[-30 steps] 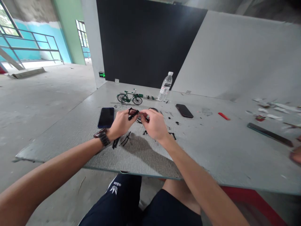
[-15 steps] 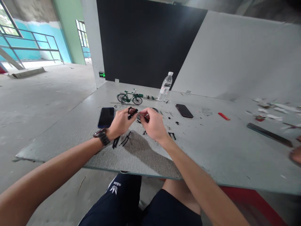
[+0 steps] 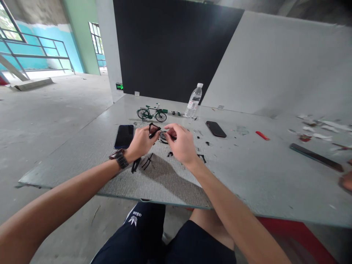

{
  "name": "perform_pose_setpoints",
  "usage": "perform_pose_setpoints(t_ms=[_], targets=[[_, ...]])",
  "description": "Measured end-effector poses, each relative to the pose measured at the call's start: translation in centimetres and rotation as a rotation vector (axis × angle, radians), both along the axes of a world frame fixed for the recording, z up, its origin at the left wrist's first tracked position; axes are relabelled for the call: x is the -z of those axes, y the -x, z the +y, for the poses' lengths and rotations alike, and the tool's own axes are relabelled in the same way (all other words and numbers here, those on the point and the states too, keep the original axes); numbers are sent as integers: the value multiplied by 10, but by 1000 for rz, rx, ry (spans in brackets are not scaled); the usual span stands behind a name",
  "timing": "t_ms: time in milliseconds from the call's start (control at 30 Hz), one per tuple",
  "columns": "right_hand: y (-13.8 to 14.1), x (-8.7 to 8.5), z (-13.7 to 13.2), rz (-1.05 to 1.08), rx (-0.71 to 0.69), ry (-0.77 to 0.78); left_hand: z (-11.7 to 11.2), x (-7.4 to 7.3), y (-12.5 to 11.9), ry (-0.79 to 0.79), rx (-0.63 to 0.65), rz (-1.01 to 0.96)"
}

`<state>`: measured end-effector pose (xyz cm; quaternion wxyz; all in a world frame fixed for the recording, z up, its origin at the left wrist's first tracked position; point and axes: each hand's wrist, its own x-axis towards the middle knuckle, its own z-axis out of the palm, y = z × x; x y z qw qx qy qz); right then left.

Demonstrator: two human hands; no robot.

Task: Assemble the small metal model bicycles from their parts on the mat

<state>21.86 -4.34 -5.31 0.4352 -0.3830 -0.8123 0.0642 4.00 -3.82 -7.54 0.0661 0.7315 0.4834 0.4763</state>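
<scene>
Over on the left, a dark phone [image 3: 124,136] lies flat on the grey surface [image 3: 68,157], and nearer the edge a long black strip [image 3: 135,165] sits loose. Here's the left hand [image 3: 141,143], its thumb and fingers closed in around a black frame part [image 3: 154,133], out in front of the person and apparently clear of the surface! Below, a forked piece [image 3: 147,161] lies by itself, while behind stands a green model bicycle [image 3: 151,113], all built up, broadside, handlebar end to the right. That black frame part, though, is early days by my judgement: an open outline, no wheel fitted that I can see. Its longest visible bar slants from lower left to upper right, aiming at the other hand; which end is the front, I can't tell. Between the hands shows a spoked wheel [image 3: 162,135], and in comes the right hand [image 3: 181,143], fingertips close together, whatever they grip too small to make out! Further right, a black bracket [image 3: 202,158] and a small black piece [image 3: 207,143] lie unattached, so plenty looks left to join
</scene>
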Motion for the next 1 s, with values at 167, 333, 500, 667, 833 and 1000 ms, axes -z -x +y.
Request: perform_pose_setpoints(t_ms=[167, 333, 500, 667, 833, 1000], targets=[[-2, -1, 0, 10, 4, -32, -2, -1, -1, 73, 42, -43], [-4, -6, 0, -28, -19, -58, 0, 3, -3, 226, 150, -234], [-1, -26, 3, -162, -111, -68, 2, 2, -8, 414, 315, -509], [9, -55, 17, -290, -197, -31, -1, -6, -5, 558, 450, -740], [20, -75, 34, -266, -273, 176, 1, -11, 0, 690, 447, -875], [27, -75, 42, -217, -311, 168, 4, -10, 2, 699, 476, -928]])
